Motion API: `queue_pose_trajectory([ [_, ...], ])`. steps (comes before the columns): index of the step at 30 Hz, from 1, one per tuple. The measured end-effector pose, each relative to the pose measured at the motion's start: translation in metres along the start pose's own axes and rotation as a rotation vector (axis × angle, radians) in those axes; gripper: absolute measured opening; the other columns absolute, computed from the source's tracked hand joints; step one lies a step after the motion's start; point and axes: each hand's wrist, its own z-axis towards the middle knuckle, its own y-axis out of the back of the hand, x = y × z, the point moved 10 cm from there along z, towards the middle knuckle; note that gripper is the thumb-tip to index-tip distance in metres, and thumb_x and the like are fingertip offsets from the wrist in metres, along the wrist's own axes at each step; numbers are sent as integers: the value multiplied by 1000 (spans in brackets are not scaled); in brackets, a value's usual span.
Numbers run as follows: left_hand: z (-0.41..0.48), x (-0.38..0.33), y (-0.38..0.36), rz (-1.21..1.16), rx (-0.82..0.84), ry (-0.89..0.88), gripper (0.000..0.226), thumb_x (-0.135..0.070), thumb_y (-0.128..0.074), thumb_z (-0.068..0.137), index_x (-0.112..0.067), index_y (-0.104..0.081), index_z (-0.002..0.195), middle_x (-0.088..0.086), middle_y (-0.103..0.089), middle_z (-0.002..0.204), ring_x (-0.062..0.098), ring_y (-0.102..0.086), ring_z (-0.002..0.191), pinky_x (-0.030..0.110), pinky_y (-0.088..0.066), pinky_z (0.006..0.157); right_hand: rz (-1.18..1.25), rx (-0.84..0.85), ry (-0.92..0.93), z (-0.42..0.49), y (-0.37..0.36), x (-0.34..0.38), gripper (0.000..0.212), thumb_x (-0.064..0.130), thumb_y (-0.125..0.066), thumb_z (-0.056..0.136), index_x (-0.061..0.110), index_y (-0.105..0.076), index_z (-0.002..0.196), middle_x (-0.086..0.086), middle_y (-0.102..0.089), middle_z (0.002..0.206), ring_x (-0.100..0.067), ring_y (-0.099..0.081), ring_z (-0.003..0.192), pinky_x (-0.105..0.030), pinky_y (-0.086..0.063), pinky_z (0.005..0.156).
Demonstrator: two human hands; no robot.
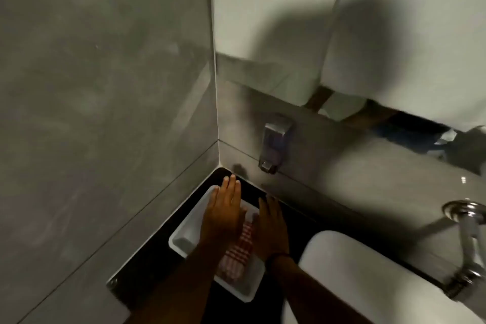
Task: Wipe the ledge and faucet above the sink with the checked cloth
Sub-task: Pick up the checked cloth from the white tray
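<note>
A red-and-white checked cloth lies in a white rectangular tray on the black counter in the corner. My left hand is flat over the tray with its fingers straight and together, reaching toward the corner. My right hand lies flat beside it, over the tray's right part, a dark band on its wrist. The cloth shows between the two hands; neither hand grips it. The chrome faucet comes out of the wall at the right, above the white sink.
A chrome soap dispenser hangs on the back wall above the black counter. Grey tiled walls meet in the corner at the left. A mirror's lower edge runs across the back wall.
</note>
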Motion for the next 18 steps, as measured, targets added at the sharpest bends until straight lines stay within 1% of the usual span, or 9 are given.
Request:
queue_pose_trajectory([
  [1, -1, 24, -31, 12, 96, 89, 68, -43, -24, 103, -4, -16, 158, 18, -19, 167, 31, -14, 155, 48, -21, 124, 77, 136, -99, 5, -36, -9, 77, 51, -43, 104, 14, -20, 167, -8, -16, 175, -32, -20, 162, -45, -21, 131],
  [3, -11, 61, -93, -40, 317, 264, 74, -47, -27, 101, -8, -3, 159, 15, -11, 169, 32, -8, 156, 48, -15, 125, 143, 263, -290, 8, -86, -24, 83, 53, -49, 102, 11, -18, 167, -16, -21, 173, -37, -29, 156, -49, -27, 129],
  [6, -32, 89, -143, -104, 465, 478, 83, -48, -40, 97, -10, 0, 158, 16, -17, 165, 39, -17, 150, 53, -21, 121, 281, 286, -610, -1, -125, -46, 92, 58, -47, 102, 15, 0, 168, -14, -13, 176, -38, -25, 158, -51, -23, 130],
  [9, -41, 105, -175, -107, 603, 642, 81, -49, -36, 100, -10, 4, 158, 20, -11, 166, 43, -17, 149, 56, -21, 119, 252, 311, -760, 1, -145, -53, 120, 71, -58, 89, 16, 15, 166, -15, 0, 177, -43, -18, 159, -55, -19, 129],
  [11, -44, 112, -184, -150, 625, 730, 77, -47, -39, 100, -12, -2, 158, 22, -16, 164, 45, -25, 145, 56, -29, 116, 409, 241, -875, 2, -152, -59, 121, 68, -62, 89, 18, 16, 166, -18, -4, 176, -43, -25, 157, -58, -24, 127],
  [13, -44, 113, -184, -330, 563, 783, 77, -42, -49, 96, -15, -8, 156, 21, -30, 156, 43, -41, 134, 54, -38, 109, 665, 153, -986, 1, -160, -55, 99, 62, -47, 100, 16, 7, 168, -19, -14, 175, -42, -30, 155, -57, -23, 129],
  [14, -44, 113, -184, -430, 552, 800, 79, -40, -52, 95, -16, -8, 156, 20, -33, 154, 42, -44, 132, 52, -39, 108, 695, 124, -1030, 1, -161, -59, 90, 58, -44, 104, 13, -1, 169, -19, -20, 174, -42, -32, 154, -55, -23, 130],
  [16, -39, 112, -182, -538, 601, 810, 76, -40, -53, 95, -14, -15, 157, 19, -40, 152, 39, -48, 131, 47, -40, 108, 813, 177, -986, 1, -155, -48, 83, 51, -59, 100, 9, -29, 164, -18, -42, 164, -39, -46, 145, -49, -35, 126],
  [18, -34, 112, -171, -566, 693, 825, 61, -39, -57, 94, -10, -43, 145, 16, -58, 138, 28, -63, 105, 39, -50, 92, 831, 246, -940, 0, -139, -43, 63, 44, -74, 93, 8, -62, 143, -14, -67, 141, -34, -65, 125, -45, -50, 114],
])
